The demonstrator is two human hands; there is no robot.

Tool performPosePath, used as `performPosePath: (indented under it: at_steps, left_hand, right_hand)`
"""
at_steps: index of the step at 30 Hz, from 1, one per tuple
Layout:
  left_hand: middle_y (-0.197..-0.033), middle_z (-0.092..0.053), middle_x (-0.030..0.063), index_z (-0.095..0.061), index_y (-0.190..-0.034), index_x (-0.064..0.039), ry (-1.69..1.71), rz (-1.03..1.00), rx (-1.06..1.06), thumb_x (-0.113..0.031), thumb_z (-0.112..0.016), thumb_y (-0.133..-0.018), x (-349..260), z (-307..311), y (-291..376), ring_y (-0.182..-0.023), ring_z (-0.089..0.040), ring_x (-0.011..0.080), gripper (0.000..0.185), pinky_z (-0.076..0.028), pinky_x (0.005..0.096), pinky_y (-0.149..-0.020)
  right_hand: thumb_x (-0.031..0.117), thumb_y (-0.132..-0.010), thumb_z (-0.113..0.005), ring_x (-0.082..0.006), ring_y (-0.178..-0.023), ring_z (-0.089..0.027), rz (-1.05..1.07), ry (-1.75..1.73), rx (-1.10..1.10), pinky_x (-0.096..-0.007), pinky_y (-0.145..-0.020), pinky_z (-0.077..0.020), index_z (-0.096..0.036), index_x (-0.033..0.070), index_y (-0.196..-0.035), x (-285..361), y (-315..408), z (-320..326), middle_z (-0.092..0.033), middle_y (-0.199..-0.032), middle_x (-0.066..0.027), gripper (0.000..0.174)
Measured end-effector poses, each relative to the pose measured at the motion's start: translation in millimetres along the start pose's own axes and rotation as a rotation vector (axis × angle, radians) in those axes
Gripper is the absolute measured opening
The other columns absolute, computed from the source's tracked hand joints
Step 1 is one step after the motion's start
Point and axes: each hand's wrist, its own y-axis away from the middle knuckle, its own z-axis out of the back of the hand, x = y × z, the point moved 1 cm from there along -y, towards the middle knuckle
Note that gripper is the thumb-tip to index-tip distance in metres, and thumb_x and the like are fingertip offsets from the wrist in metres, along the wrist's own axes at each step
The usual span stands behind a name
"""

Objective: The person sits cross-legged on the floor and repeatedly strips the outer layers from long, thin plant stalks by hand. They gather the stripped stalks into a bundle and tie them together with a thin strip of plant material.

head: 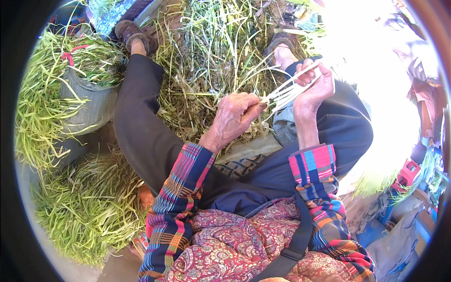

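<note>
A small bunch of pale, thin plant stalks (287,92) stretches between my two hands above the gap between my legs. My left hand (235,114) pinches the lower-left end between thumb and curled fingers. On the upper right, my right hand (314,84) is closed around the other end of the stalks, palm turned up. Beneath both hands lies a heap of long green and yellowish leafy stalks (215,60), with drier brown matter near my left hand.
At the left, a grey sack (90,102) brims with green stalks, a red tie (72,54) on top. Another green pile (88,211) lies below it. A red plastic object (407,174) is at the far right. Glare washes out the upper right.
</note>
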Motion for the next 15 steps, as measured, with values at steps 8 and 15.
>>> performPosePath:
  at_steps: [8, 15]
  left_hand:
    - [-0.065, -0.049, 0.011, -0.058, -0.075, -0.001, -0.085, -0.196, -0.132, -0.01, -0.069, -0.083, -12, -4, -24, -0.059, -0.051, 0.0293, 0.016, -0.04, 0.0388, -0.057]
    - [-0.06, -0.046, 0.0102, -0.058, -0.077, 0.0, 0.125, 0.196, -0.001, -0.011, -0.064, -0.089, 47, -12, 11, -0.054, -0.05, 0.0224, 0.018, -0.04, 0.0372, -0.05]
  right_hand:
    - [0.02, -0.087, -0.05, -0.0102, -0.056, -0.041, -0.105, 0.212, 0.04, -0.0231, -0.048, -0.0325, -0.048, 0.003, -0.089, -40, 21, -5, -0.042, -0.067, -0.0007, 0.018]
    - [0.013, -0.078, -0.05, -0.011, -0.063, -0.041, 0.306, 0.294, 0.106, -0.0216, -0.054, -0.0324, -0.044, 0.002, -0.084, -3, 11, -20, -0.044, -0.076, -0.0074, 0.014]
